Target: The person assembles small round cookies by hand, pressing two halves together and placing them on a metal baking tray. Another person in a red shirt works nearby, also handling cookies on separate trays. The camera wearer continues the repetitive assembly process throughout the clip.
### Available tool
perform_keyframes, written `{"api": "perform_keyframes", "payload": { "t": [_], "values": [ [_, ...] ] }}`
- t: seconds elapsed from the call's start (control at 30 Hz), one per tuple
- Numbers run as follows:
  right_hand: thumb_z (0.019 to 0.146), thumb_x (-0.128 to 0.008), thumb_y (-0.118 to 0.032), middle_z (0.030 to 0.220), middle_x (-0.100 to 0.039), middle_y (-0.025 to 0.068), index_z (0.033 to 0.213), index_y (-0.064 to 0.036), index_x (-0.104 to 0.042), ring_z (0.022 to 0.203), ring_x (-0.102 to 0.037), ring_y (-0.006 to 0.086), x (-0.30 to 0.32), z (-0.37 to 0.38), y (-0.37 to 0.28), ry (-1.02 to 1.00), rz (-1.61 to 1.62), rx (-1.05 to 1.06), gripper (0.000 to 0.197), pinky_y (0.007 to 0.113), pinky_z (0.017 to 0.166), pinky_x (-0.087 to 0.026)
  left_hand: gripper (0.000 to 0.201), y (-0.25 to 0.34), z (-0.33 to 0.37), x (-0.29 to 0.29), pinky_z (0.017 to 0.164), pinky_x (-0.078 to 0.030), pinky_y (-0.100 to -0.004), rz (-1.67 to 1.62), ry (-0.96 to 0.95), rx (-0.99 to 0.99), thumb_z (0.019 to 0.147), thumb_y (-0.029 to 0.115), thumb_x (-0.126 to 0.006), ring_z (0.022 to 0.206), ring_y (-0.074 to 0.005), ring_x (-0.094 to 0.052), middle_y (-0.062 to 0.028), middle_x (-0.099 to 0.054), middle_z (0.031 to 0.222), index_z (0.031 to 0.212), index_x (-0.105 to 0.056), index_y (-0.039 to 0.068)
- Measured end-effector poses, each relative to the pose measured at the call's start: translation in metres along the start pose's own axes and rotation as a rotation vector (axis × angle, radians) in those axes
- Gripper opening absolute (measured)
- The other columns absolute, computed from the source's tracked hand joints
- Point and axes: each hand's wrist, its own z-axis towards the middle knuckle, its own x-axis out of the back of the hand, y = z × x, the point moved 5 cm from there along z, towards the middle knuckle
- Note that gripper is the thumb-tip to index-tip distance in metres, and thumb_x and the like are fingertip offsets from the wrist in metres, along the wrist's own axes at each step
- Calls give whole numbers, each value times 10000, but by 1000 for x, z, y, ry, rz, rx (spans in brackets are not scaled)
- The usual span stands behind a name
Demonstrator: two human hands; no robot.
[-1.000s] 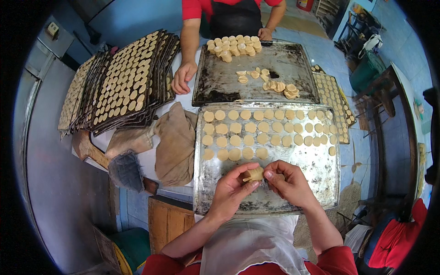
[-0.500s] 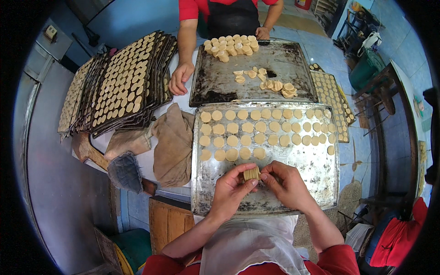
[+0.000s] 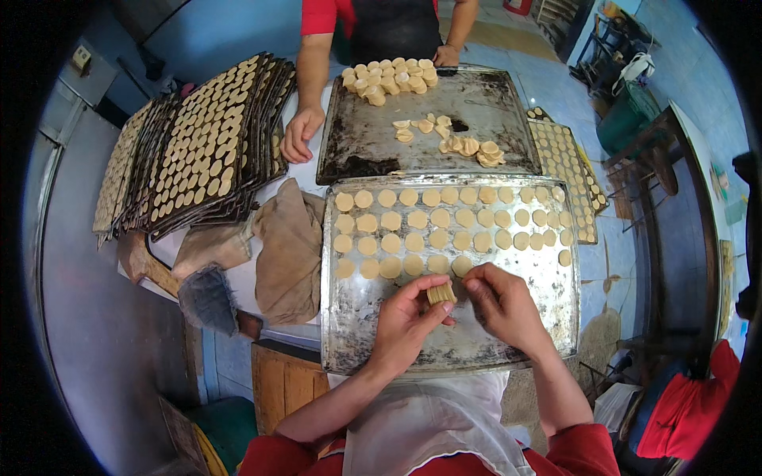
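Observation:
Over the near part of a scuffed metal baking tray [image 3: 524,317], my left hand [image 3: 409,321] is closed around a short stack of thin, pale dough rounds [image 3: 440,293]. To its right, my right hand [image 3: 508,305] pinches the edge of a single dough round [image 3: 462,266], at the right end of the nearest row. This round lies against the tray or just above it; I cannot tell which. Several rows of flat dough rounds [image 3: 439,217] cover the far half of the tray, spaced slightly apart.
Beyond, a darker tray [image 3: 476,91] bears piled dough rounds [image 3: 389,79] and loose pieces. A co-worker's hand [image 3: 302,135] rests at its left edge. Filled trays [image 3: 198,151] lean stacked at the left, near brown cloths [image 3: 290,254] and a blue mitt [image 3: 208,301]. More filled trays [image 3: 563,159] stand right.
My right hand has moved from the stack up to the nearest row, where another dough round now shows at its fingertips. My left hand still holds the stack. The view has shifted slightly.

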Motion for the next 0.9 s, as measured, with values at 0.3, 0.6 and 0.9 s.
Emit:
{"api": "perform_keyframes", "payload": {
  "t": [0.3,0.6,0.9],
  "values": [
    [1021,-751,-183,882,-711,173,1048,-10,-724,717,-686,333,28,10,15,196,-392,73,177,428,662,-528,420,2,5,-13,886,-660,-322,38,-22,-16,1064,-18,-682,1097,-141,-705,-74,-697,1230,1474,-592,-35],
    [1019,-794,-264,885,-720,136,1061,-5,-701,773,-711,266,25,-3,19,62,-39,-8,279,381,703,-540,406,-4,10,-24,862,-649,-337,68,-97,-3,1070,-16,-675,1153,-184,-720,-96,-719,1216,1467,-597,-43],
    [1016,-757,-199,963,-693,169,1012,-26,-721,807,-689,402,53,0,24,244,-398,31,176,454,721,-540,411,-12,16,-35,871,-662,-318,49,-103,19,1072,-18,-672,1105,-153,-723,-85,-716,1189,1474,-589,-43]
  ]
}}
